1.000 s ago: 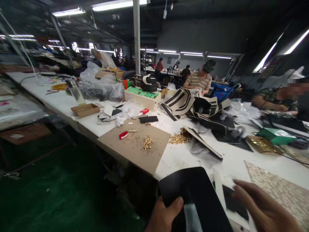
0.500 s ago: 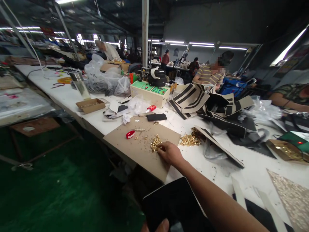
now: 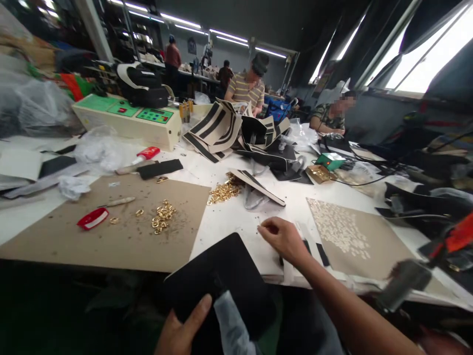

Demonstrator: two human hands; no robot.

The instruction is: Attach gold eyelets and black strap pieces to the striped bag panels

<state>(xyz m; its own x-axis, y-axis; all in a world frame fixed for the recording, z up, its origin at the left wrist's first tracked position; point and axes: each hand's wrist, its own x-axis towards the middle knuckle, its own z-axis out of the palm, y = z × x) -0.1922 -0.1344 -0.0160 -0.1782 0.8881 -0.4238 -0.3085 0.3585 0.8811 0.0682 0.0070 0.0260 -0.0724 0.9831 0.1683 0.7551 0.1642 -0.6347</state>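
Observation:
My left hand [image 3: 182, 329] is at the bottom edge, thumb pressed on a flat black panel [image 3: 221, 278] that it holds over the table's near edge. My right hand [image 3: 283, 239] hovers over the white table [image 3: 229, 217] just beyond the panel, fingertips pinched together; what they hold is too small to see. A small heap of gold rings [image 3: 162, 219] lies on a brown cardboard sheet [image 3: 111, 231] to the left. A larger gold heap [image 3: 223, 190] sits further back.
A red and white item [image 3: 92, 218] lies on the cardboard. Behind stand a cream machine with green panels [image 3: 125, 121], striped black-and-beige pieces [image 3: 218, 128] and a green device [image 3: 330, 160]. A beige sheet with pale bits [image 3: 343, 229] is right. People sit at the far side.
My right hand has come back from the gold rings on the cardboard to the white table near the black panel, fingers pinched. The view has swung right and lower.

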